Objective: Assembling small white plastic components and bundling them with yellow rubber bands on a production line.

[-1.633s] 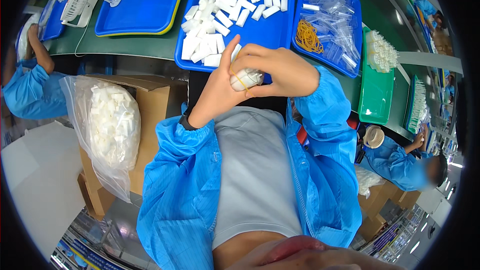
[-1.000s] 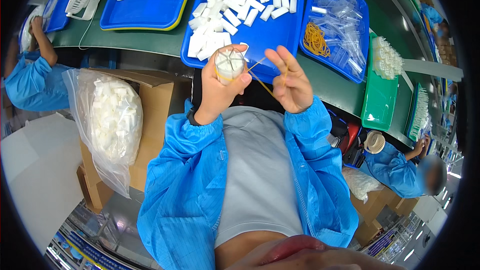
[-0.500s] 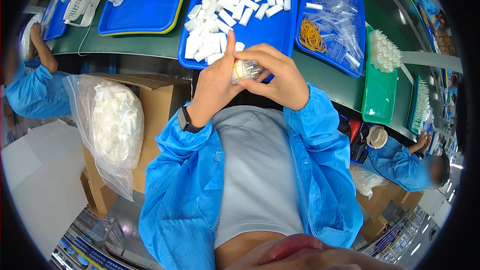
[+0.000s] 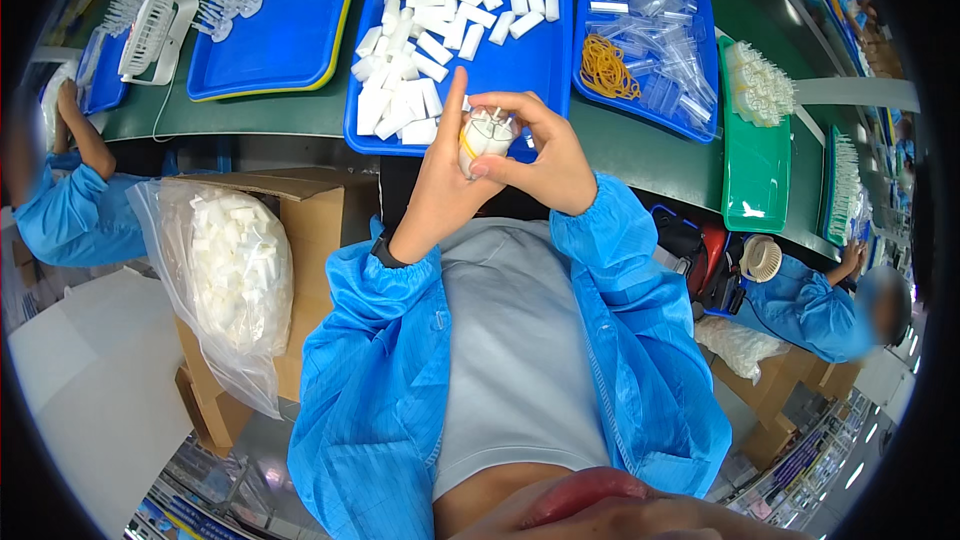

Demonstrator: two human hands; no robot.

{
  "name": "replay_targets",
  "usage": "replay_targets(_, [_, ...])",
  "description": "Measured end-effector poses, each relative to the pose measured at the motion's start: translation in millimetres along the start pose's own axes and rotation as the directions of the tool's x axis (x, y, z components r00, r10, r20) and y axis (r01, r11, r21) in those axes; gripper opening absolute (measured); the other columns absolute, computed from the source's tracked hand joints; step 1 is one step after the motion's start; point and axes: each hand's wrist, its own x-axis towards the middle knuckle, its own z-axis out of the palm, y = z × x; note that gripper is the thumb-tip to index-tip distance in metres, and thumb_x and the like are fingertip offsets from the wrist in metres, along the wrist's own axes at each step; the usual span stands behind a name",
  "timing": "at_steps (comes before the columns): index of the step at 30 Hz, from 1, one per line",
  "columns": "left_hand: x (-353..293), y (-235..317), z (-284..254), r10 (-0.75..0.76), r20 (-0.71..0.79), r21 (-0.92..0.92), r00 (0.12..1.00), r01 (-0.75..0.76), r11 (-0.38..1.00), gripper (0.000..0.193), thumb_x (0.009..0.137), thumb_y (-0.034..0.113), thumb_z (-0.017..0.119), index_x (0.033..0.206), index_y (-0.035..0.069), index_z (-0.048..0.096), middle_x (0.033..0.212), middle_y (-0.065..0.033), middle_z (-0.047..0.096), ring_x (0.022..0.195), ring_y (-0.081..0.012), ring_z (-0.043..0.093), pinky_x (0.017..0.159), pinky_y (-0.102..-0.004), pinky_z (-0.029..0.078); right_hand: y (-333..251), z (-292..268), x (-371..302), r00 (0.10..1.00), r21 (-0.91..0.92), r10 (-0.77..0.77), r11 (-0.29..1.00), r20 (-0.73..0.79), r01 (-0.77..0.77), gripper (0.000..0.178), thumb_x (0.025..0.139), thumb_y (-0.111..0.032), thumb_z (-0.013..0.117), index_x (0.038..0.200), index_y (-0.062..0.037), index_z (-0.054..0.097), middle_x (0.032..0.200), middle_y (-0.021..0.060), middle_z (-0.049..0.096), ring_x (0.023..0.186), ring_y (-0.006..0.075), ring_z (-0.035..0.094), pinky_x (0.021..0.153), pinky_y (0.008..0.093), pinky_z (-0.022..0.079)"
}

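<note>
A small rounded bundle (image 4: pixel 486 138) of white pieces with thin, pale prongs on its upper end sits between my two hands, in front of my chest. A yellow rubber band (image 4: pixel 464 148) loops around its left side. My left hand (image 4: pixel 436 180) grips the bundle from the left, one finger sticking straight up. From the right, my right hand (image 4: pixel 552 162) closes over it, with the thumb across the near side and the fingers over the top. Just beyond my hands lie white blocks (image 4: pixel 405 105) in a blue tray (image 4: pixel 556 45).
Clear plastic pieces (image 4: pixel 650 0) and yellow rubber bands (image 4: pixel 607 68) fill another blue tray at right. Beside it, a green tray (image 4: pixel 755 185) holds white bristly parts (image 4: pixel 762 85). A bag of white blocks (image 4: pixel 235 270) leans in a carton at left. A white fan (image 4: pixel 158 30) and two co-workers flank me.
The bundle has turned in my hands so its pronged end faces up instead of right. My right fingers have wrapped farther over it. The whole view has shifted slightly.
</note>
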Motion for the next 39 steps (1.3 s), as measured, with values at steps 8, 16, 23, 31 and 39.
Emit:
replay_targets(8, [16,-2,20,0.03,-0.108,-0.105,0.994,-0.042,0.994,0.103,0.074,-0.001,0.071,0.15,0.008,0.002,0.114,-0.0149,0.053,0.101,-0.02,0.056,0.083,-0.0301,0.048,-2,-7,-4,0.991,0.005,-0.071,0.997,-0.111,0.072,0.055,0.072,-0.014,0.079,0.122,-0.0075,0.058,0.112,0.0079,0.055,0.105,0.019,0.053,0.094,0.031,0.039])
replay_targets(16, [4,10,4,-0.019,0.004,0.065,1.0,0.019,0.998,0.101,0.069,-0.006,0.072,0.15,0.008,0.013,0.123,-0.0148,0.049,0.096,-0.0177,0.054,0.069,-0.0242,0.05,-5,-87,-39,0.831,-0.213,-0.343,0.938,-0.437,0.275,0.047,0.07,-0.013,0.078,0.112,-0.0055,0.058,0.108,0.0081,0.061,0.103,0.0212,0.058,0.091,0.0335,0.045])
replay_targets(23, [-12,18,-29,0.034,-0.202,-0.021,0.979,-0.039,0.999,0.086,0.076,-0.001,0.068,0.147,0.004,0.02,0.12,-0.0131,0.046,0.089,-0.0168,0.056,0.061,-0.0224,0.048,12,-269,-118,0.261,-0.575,-0.525,0.799,-0.81,-0.176,0.042,0.078,-0.011,0.075,0.112,-0.003,0.053,0.102,0.0104,0.066,0.094,0.0156,0.063,0.08,0.028,0.049])
replay_targets(31, [-3,24,-50,0.18,-0.443,0.061,0.878,-0.171,0.983,0.064,0.083,0.0,0.058,0.142,0.003,0.031,0.11,-0.0084,0.05,0.081,-0.0106,0.054,0.057,-0.0197,0.043,152,-451,-189,0.184,-0.345,-0.301,0.888,-0.936,-0.302,0.058,0.073,-0.016,0.079,0.122,-0.0025,0.053,0.107,0.0135,0.065,0.087,0.0194,0.064,0.074,0.0282,0.052])
replay_targets(39, [-15,53,-98,0.236,-0.49,0.307,0.839,-0.088,0.948,0.06,0.086,0.01,0.062,0.14,0.007,0.038,0.114,-0.0063,0.052,0.085,-0.01,0.055,0.063,-0.0206,0.043,207,-448,-129,0.338,0.033,0.122,0.966,-0.933,-0.256,0.078,0.073,0.006,0.068,0.141,-0.0141,0.037,0.127,0.0183,0.054,0.114,0.0263,0.054,0.088,0.036,0.048])
